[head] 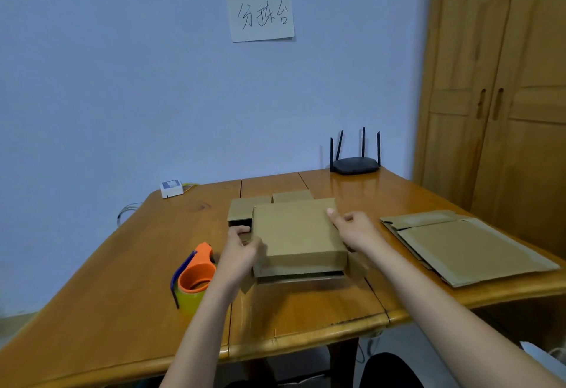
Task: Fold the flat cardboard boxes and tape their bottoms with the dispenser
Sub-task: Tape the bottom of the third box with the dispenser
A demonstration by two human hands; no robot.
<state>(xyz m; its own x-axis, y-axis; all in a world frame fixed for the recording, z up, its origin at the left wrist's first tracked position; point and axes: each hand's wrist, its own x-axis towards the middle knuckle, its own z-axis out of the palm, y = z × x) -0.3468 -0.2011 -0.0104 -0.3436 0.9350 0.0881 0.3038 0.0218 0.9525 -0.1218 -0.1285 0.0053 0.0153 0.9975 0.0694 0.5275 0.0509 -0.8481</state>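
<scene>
A partly folded brown cardboard box (297,231) lies in the middle of the wooden table (306,311), its flaps sticking out at the far side. My left hand (242,249) grips its left edge, fingers curled over the side. My right hand (355,231) presses on its right edge, thumb resting on the top panel. An orange tape dispenser (196,274) with a yellowish roll sits just left of my left hand, untouched. A stack of flat cardboard boxes (459,243) lies at the right of the table.
A black router (355,164) with several antennas stands at the table's far edge. A small white box (171,188) with cables sits at the far left corner. A wooden wardrobe (502,105) rises at the right. A paper note (260,15) is taped to the wall.
</scene>
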